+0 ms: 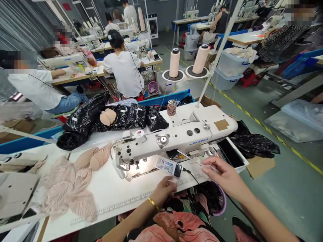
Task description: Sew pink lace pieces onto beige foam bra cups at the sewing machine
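Observation:
My right hand [218,173] is raised over the front right of the table, thumb and fingers pinched together. A thin pale rod [188,156] runs from near these fingertips toward the machine; its end at the fingers is too blurred to make out. My left hand [164,189], with a gold bracelet [153,203] at its wrist, is at the table's front edge with curled fingers; their inside is hidden. Behind both hands stands a white sewing machine [176,137], its lamp lighting the needle area. A printed card [165,165] with a small black device [178,170] lies just beyond my left hand.
Beige fabric [68,188] and moulded cups [99,158] lie on the left of the table [118,188]. Black plastic bags [133,117] are behind the machine. Two thread cones [174,64] stand above. A purple basket [222,201] is below. Co-workers sit at other machines.

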`<state>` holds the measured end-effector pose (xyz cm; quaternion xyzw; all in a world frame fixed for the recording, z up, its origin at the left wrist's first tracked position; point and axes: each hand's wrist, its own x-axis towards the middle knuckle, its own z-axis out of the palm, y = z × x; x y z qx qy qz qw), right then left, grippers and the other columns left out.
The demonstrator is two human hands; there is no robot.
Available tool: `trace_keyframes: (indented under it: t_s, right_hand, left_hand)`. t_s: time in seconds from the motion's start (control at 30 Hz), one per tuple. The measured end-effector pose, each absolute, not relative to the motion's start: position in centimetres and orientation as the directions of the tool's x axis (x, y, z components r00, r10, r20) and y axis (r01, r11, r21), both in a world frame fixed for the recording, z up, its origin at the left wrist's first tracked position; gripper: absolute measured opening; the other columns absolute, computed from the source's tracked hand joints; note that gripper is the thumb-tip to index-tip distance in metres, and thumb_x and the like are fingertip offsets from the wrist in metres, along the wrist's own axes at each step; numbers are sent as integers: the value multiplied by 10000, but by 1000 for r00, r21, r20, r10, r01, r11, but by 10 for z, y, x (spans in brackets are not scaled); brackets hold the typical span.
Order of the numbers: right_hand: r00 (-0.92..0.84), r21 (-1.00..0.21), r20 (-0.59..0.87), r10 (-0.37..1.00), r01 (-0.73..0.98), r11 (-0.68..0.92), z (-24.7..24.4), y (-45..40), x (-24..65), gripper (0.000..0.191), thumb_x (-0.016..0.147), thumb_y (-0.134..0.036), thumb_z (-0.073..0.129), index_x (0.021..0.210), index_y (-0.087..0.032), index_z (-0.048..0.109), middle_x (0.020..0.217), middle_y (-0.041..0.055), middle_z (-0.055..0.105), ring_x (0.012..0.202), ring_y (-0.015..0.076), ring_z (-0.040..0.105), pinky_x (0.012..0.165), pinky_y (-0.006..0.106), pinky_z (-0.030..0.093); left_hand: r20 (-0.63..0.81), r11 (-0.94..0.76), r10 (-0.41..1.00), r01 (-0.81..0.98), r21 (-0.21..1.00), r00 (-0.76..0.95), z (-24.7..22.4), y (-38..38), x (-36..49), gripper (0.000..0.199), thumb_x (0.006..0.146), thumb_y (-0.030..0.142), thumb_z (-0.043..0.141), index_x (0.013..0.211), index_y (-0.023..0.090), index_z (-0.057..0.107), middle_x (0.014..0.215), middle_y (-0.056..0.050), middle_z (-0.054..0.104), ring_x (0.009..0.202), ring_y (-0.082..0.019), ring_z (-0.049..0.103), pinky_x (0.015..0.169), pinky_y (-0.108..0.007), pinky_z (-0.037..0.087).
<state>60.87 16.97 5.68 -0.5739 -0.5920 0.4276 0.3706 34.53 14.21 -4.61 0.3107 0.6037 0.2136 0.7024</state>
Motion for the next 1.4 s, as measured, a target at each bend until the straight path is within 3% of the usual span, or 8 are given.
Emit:
trace_keyframes:
  t_s: [0.1, 0.2, 0.37, 0.6, 0.93, 1.1, 1.3, 1.4]
  right_hand:
    - [-322, -910, 95, 942, 355, 213, 95, 175, 583, 163, 923, -415, 704, 993, -269, 706, 866, 57, 684, 778, 204, 656, 680, 303, 571]
    - [-588, -890, 210, 781, 217, 402, 110, 180, 547, 180, 933, -240, 711, 1093, -321, 709, 845, 36, 704, 773, 189, 665, 681, 287, 559]
    - [-789, -887, 116, 604, 191, 420, 70, 170, 453, 93, 956, -247, 681, 1040, -255, 719, 956, 24, 744, 876, 170, 688, 839, 284, 555]
    - [-653, -982, 43, 756, 111, 152, -12, 112, 377, 230, 877, -338, 724, 1026, -188, 633, 866, -1, 677, 759, 140, 672, 667, 243, 502]
    - [-654, -856, -154, 740, 462, 230, -8, 74, 388, 411, 826, -334, 748, 1188, -178, 630, 1010, 44, 718, 803, 147, 673, 622, 216, 492]
    - [-529, -714, -44, 847, 610, 344, 2, 70, 399, 292, 861, -350, 702, 1112, -201, 714, 979, 46, 766, 757, 169, 681, 632, 247, 489]
    - [-599, -735, 87, 796, 501, 457, -11, 73, 350, 496, 881, -479, 711, 1284, -202, 629, 1275, 105, 658, 1157, 241, 614, 897, 325, 518]
    - [-639, -800, 119, 760, 392, 455, -35, 92, 320, 553, 845, -473, 758, 1292, -190, 593, 1105, 71, 672, 1021, 217, 627, 863, 326, 514]
  left_hand:
    - [-643, 684, 630, 82, 725, 436, -42, 148, 301, 532, 637, 504, 891, 985, 123, 760, 868, -111, 743, 819, -257, 695, 714, -343, 524]
    - [-528, 578, 683, 69, 813, 505, -35, 148, 260, 513, 706, 432, 867, 1136, 174, 755, 1097, -115, 737, 1054, -290, 665, 915, -384, 509]
    - [-118, 99, 861, 64, 993, 496, -32, 122, 207, 1004, 665, 305, 914, 1549, 226, 444, 1565, -132, 457, 1415, -369, 423, 1176, -457, 351]
    - [-251, 284, 830, 10, 959, 498, -48, 55, 145, 388, 772, 482, 829, 941, 156, 703, 833, -30, 681, 774, -191, 605, 734, -280, 481]
    - [-205, 217, 847, 34, 976, 490, -34, 44, 80, 450, 711, 572, 854, 740, 152, 693, 731, -15, 620, 717, -157, 528, 711, -259, 432]
    - [-161, 166, 867, 30, 986, 471, -23, 62, 66, 427, 717, 584, 837, 783, 173, 741, 838, -53, 683, 841, -206, 586, 793, -289, 469]
    - [-185, 171, 820, 76, 982, 541, -26, 83, 70, 463, 748, 607, 807, 846, 156, 764, 839, -66, 708, 826, -207, 607, 791, -299, 473]
    - [-204, 169, 806, 114, 979, 556, -28, 97, 71, 441, 749, 573, 819, 807, 141, 752, 748, -30, 651, 714, -164, 540, 681, -257, 430]
